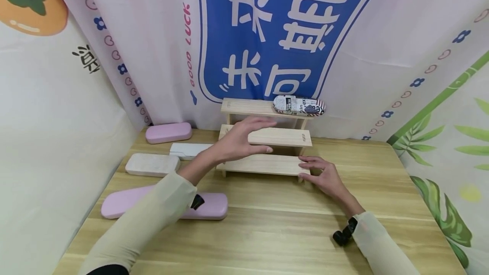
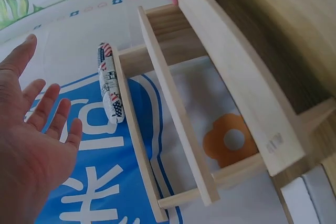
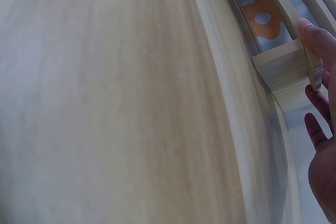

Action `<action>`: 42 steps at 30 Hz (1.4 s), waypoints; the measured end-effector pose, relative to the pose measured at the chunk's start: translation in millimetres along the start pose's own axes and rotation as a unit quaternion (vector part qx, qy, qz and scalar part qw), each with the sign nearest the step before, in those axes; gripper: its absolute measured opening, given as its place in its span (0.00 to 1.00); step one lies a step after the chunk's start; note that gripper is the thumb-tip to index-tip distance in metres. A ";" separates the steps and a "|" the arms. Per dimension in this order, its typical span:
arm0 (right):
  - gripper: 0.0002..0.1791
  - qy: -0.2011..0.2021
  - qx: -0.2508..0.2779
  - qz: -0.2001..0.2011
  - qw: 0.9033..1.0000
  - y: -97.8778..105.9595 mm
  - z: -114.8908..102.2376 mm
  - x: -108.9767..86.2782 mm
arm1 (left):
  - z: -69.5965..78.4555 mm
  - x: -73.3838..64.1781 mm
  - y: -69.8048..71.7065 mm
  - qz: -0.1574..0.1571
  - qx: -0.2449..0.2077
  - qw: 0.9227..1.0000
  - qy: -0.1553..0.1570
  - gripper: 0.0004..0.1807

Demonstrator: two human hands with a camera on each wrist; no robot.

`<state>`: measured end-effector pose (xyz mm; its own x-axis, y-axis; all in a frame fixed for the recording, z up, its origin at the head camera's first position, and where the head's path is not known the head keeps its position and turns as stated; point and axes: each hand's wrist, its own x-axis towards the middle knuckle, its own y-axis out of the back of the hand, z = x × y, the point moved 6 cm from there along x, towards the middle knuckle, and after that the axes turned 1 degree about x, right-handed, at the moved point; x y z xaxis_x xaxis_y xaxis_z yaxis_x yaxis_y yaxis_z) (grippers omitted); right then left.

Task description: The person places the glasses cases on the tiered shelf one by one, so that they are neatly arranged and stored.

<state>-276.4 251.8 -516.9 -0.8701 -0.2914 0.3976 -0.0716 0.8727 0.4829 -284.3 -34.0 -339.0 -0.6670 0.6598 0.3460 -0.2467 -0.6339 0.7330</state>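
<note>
A three-step wooden display rack (image 1: 263,164) stands at the back of the table. My right hand (image 1: 322,176) grips the right end of its lowest board, thumb on the front side and fingers behind, as the right wrist view shows (image 3: 325,72). Over the left half of the rack, my left hand (image 1: 244,141) hovers with fingers extended and nothing held. In the left wrist view its palm (image 2: 31,135) and spread fingers are apart from the boards. A glasses case with newspaper and flag print (image 1: 299,105) lies on the right part of the top board.
Left of the rack lie a small pink case (image 1: 168,133), a white case (image 1: 189,150) and a pale grey case (image 1: 153,164). A long pink case (image 1: 212,206) sits nearer, partly behind my left sleeve. A printed curtain (image 1: 344,75) hangs behind the wood-grain table (image 1: 267,232).
</note>
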 end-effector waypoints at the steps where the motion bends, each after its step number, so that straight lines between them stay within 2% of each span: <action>1: 0.18 0.001 0.002 0.000 1.000 0.1 -0.6 0.3 | -0.1 -3.0 0.4 -0.001 0.001 1.000 -0.002 0.38; 6: 0.18 0.000 0.003 0.000 1.000 2.0 0.3 1.9 | -0.8 -15.7 3.2 -0.004 0.007 1.000 -0.009 0.38; 12: 0.17 -0.005 0.001 -0.006 1.000 2.4 1.6 3.0 | -4.7 -32.7 6.3 -0.018 0.011 1.000 0.002 0.37; 17: 0.17 0.000 0.000 -0.007 1.000 2.5 2.0 3.3 | -13.6 -51.6 9.5 -0.022 0.018 0.999 0.020 0.37; 27: 0.17 0.000 0.007 -0.001 1.000 3.5 -2.6 3.5 | -28.4 -86.8 9.5 -0.033 0.028 0.999 0.018 0.39; 34: 0.17 -0.002 0.020 -0.004 1.000 0.7 -1.9 2.7 | -44.0 -113.2 3.8 -0.057 0.047 0.996 0.052 0.40; 42: 0.17 -0.009 0.014 -0.005 1.000 0.2 2.4 0.6 | -57.5 -134.3 -1.4 -0.086 0.047 0.992 0.075 0.42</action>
<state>-278.1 252.7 -518.5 -0.8781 -0.2930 0.3783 -0.0935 0.8804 0.4649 -234.8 -145.0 -420.2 -0.7204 0.6821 0.1255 -0.3038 -0.4730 0.8270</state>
